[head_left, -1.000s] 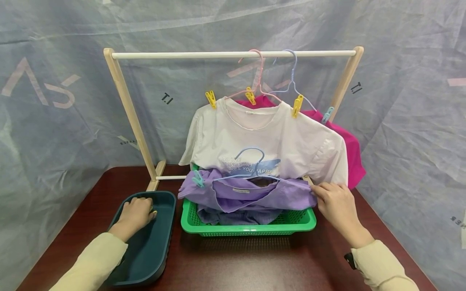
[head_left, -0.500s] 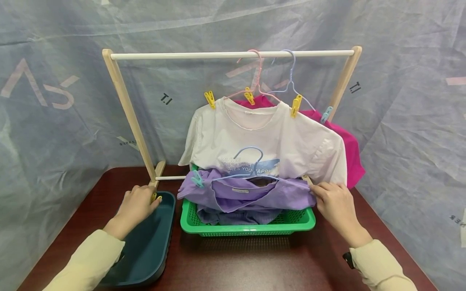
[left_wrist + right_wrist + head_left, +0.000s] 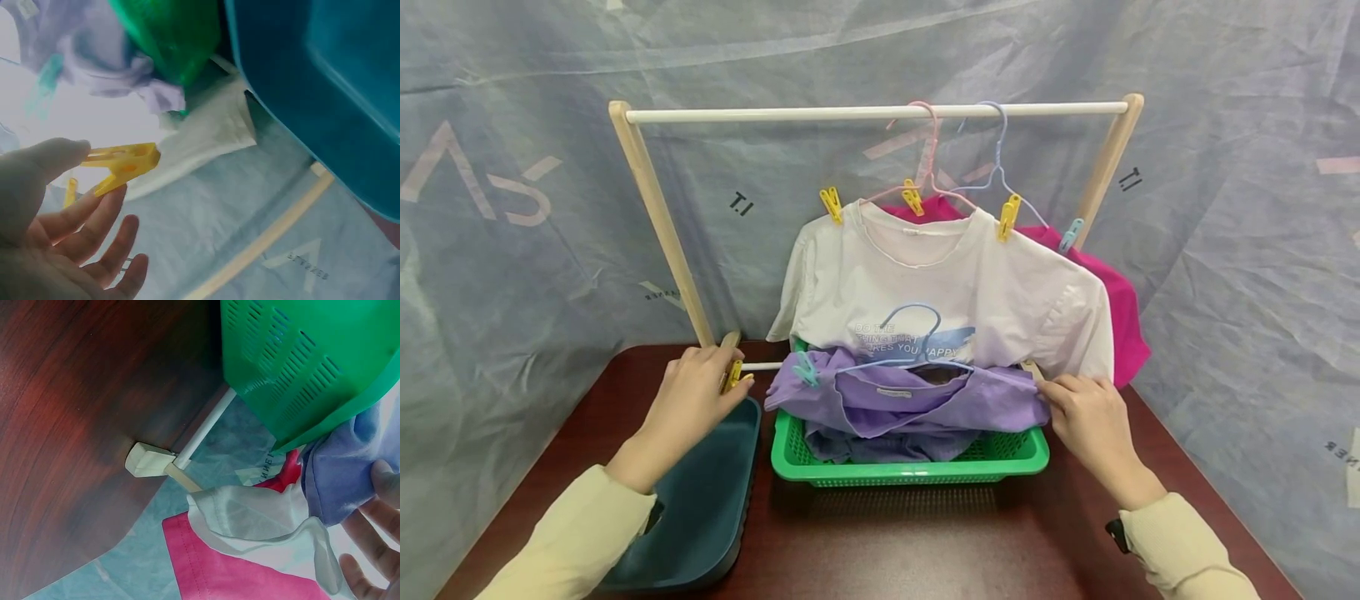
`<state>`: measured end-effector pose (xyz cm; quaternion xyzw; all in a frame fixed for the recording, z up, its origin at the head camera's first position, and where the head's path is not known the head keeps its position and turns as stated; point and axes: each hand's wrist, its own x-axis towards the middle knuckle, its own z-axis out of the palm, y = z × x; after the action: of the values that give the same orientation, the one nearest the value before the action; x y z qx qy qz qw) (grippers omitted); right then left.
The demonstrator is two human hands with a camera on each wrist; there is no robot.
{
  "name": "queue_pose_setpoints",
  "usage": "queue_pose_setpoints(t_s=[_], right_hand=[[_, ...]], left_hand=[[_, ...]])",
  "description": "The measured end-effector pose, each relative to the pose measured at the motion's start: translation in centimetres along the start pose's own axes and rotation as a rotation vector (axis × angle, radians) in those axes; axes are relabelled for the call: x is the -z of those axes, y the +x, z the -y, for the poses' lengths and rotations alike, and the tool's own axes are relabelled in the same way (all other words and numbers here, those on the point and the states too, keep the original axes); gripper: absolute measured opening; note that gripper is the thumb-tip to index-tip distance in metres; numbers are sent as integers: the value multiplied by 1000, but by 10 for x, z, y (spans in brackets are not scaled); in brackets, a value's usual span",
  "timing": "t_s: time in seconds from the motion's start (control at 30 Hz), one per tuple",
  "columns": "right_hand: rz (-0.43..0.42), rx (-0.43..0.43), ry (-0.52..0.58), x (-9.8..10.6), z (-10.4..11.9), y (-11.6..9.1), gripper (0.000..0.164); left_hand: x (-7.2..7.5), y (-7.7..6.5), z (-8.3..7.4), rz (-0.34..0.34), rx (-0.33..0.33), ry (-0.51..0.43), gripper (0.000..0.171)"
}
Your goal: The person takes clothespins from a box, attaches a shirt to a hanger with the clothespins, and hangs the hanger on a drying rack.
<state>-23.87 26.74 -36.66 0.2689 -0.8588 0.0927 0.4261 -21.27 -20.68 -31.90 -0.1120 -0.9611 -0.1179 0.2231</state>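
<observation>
My left hand pinches a yellow clothespin between thumb and fingers, above the far end of the dark teal tub. With my right hand I grip the right sleeve edge of a purple shirt. A blue hanger sits in the shirt's neck, its hook pointing up. One light teal clothespin clips the shirt's left shoulder. The shirt lies over a green basket, its lower part bunched inside.
Behind the basket, a white T-shirt on a pink hanger and a magenta garment hang from the rack's white bar. Yellow clothespins clip the T-shirt's shoulders. The wooden rack post stands beyond my left hand.
My left hand has risen out of the teal tub with a yellow clothespin and moved forward and right. The right hand stays on the purple sleeve.
</observation>
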Motion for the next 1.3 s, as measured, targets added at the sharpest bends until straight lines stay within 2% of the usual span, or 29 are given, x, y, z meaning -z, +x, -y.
queue_pose_setpoints(t_s=[0.27, 0.43, 0.73, 0.97, 1.3], right_hand=[[-8, -3, -6, -2, -1, 0, 16], [-14, -3, -12, -2, -1, 0, 16], [-18, -11, -13, -4, -1, 0, 15], [-18, -19, -14, -5, -1, 1, 13], [-13, -19, -18, -5, -1, 1, 12]], left_hand=[[3, 1, -20, -160, -101, -33, 31], [9, 3, -34, -218, -144, -41, 35], [17, 4, -55, -241, -201, -74, 33], [15, 7, -71, -271, -300, -82, 32], [13, 9, -100, -185, -347, -115, 32]])
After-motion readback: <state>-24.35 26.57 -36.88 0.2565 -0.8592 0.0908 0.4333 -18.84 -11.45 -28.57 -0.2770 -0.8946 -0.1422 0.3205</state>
